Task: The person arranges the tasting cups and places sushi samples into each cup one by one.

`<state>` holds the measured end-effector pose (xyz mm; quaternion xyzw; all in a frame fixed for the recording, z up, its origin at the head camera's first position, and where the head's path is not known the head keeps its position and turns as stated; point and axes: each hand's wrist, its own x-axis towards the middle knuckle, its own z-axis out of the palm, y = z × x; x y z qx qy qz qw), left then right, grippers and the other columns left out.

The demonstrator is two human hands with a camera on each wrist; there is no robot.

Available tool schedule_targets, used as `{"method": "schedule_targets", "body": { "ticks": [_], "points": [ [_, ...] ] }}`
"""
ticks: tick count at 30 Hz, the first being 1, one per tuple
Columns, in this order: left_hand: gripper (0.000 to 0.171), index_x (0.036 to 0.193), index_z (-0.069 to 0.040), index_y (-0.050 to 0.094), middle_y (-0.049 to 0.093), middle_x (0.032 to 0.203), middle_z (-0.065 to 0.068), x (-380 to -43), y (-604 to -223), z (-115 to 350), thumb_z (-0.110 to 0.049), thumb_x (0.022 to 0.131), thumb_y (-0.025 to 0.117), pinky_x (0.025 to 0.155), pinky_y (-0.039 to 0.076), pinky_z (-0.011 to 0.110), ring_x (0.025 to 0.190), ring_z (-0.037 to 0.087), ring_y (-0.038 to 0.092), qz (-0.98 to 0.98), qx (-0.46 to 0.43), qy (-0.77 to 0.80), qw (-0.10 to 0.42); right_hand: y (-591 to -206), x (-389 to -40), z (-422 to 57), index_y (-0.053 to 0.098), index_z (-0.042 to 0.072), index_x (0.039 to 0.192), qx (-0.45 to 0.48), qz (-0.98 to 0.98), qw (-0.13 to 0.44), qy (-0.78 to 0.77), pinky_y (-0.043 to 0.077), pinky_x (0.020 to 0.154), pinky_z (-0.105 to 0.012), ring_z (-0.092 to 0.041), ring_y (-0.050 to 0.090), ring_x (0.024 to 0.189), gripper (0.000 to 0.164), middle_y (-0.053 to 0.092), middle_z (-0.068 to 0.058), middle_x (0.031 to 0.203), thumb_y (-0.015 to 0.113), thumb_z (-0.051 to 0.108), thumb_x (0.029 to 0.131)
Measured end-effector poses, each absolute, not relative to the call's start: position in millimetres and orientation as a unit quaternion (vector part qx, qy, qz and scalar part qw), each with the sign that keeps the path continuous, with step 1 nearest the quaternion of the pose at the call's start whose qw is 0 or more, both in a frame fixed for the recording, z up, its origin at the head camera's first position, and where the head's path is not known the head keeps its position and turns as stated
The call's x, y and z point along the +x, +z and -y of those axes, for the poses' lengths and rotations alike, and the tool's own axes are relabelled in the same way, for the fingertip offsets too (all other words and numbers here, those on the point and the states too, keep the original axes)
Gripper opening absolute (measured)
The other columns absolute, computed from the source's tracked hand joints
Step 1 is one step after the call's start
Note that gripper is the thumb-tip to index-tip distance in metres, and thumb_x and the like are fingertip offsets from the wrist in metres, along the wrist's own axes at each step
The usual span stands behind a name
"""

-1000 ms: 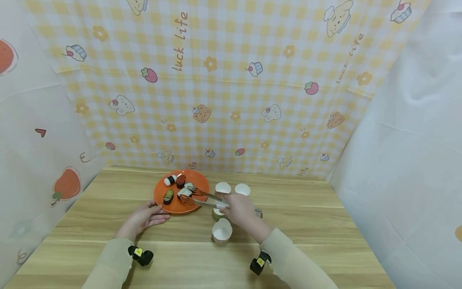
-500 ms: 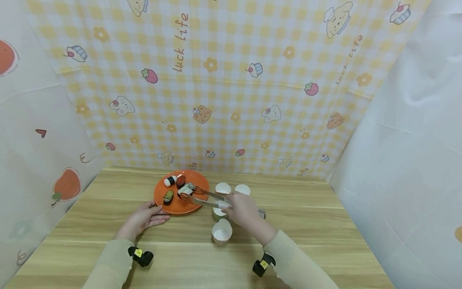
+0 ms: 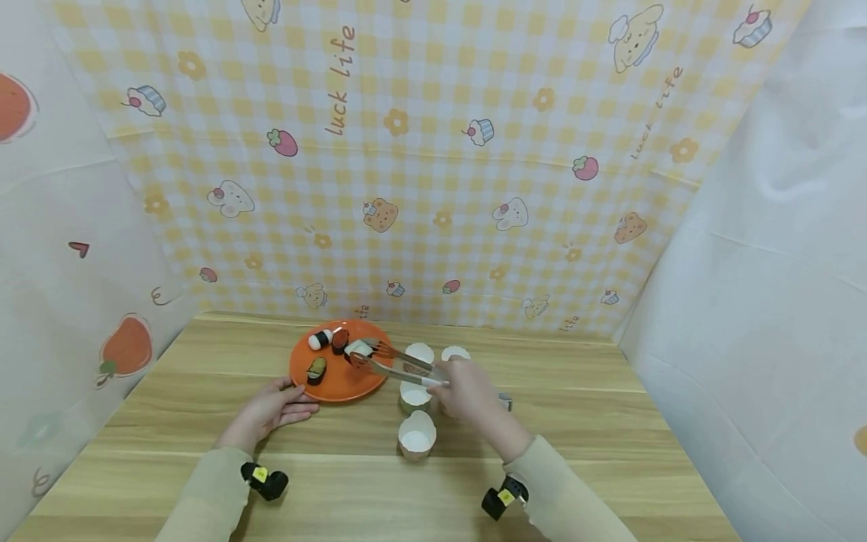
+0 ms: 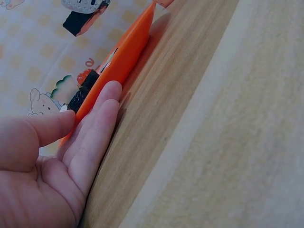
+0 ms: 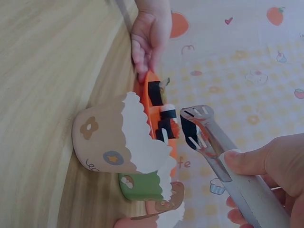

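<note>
My left hand [image 3: 264, 412] pinches the near-left rim of an orange plate [image 3: 345, 390], thumb on top and fingers underneath. My right hand [image 3: 469, 388] grips metal tongs [image 3: 394, 372] with slotted ends. Between those ends is a sushi piece [image 3: 358, 349], white on top with a black wrap; the right wrist view shows the held sushi piece [image 5: 188, 129] raised off the plate. Still on the plate are a white roll with a black band [image 3: 318, 340], a red-topped sushi [image 3: 341, 342] and a yellow-green-topped sushi [image 3: 316, 369].
Several paper baking cups with scalloped white rims stand right of the plate, including a front beige cup [image 3: 416, 450], a green cup [image 5: 141, 186] and a back cup [image 3: 420, 352]. A patterned cloth [image 3: 433, 173] hangs behind the wooden table [image 3: 339, 493].
The tongs have closed on the white-topped sushi piece and lifted it, moving a little right with the right hand. The left hand stays at the plate's rim.
</note>
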<state>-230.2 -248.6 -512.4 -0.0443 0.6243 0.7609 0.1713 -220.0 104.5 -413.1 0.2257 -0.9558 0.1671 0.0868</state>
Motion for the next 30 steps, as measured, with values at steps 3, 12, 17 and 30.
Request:
{"method": "schedule_targets", "body": {
  "ticks": [3,12,17,30],
  "points": [
    [0.051,0.143,0.013,0.007,0.067,0.095,0.012,-230.3,-513.0,248.8,-0.008,0.105,0.035,0.082,0.056,0.038,0.087,0.025,0.069,-0.623,-0.045,0.762,0.173,-411.6,-219.9,-106.8,0.07,0.006,0.114,0.221,0.957,0.085,0.166,0.04,0.044,-0.021,-0.009,0.045,0.055,0.04,0.065,-0.008,0.092,0.078,0.027,0.081],
    [0.053,0.144,0.013,0.006,0.067,0.094,0.012,-230.3,-512.8,248.0,-0.009,0.105,0.036,0.082,0.056,0.038,0.087,0.025,0.069,-0.627,-0.049,0.758,0.171,-409.0,-217.8,-114.5,0.072,0.008,0.109,0.229,0.957,0.115,0.139,0.036,0.041,-0.021,-0.008,0.042,0.052,0.037,0.065,-0.005,0.088,0.078,0.031,0.08],
    [0.053,0.143,0.013,0.007,0.067,0.094,0.012,-230.6,-514.2,248.3,-0.009,0.105,0.035,0.082,0.056,0.038,0.087,0.025,0.069,-0.625,-0.052,0.76,0.171,-408.0,-216.5,-118.3,0.073,0.009,0.104,0.23,0.955,0.124,0.138,0.033,0.04,-0.021,-0.008,0.039,0.05,0.035,0.063,-0.003,0.082,0.078,0.033,0.079],
    [0.053,0.144,0.013,0.006,0.067,0.095,0.012,-231.1,-513.1,248.4,-0.009,0.105,0.035,0.082,0.056,0.039,0.087,0.025,0.069,-0.624,-0.047,0.761,0.172,-406.5,-216.1,-128.0,0.072,0.007,0.099,0.22,0.954,0.122,0.162,0.039,0.043,-0.022,-0.009,0.046,0.054,0.029,0.061,-0.001,0.079,0.079,0.027,0.08]
  ]
}}
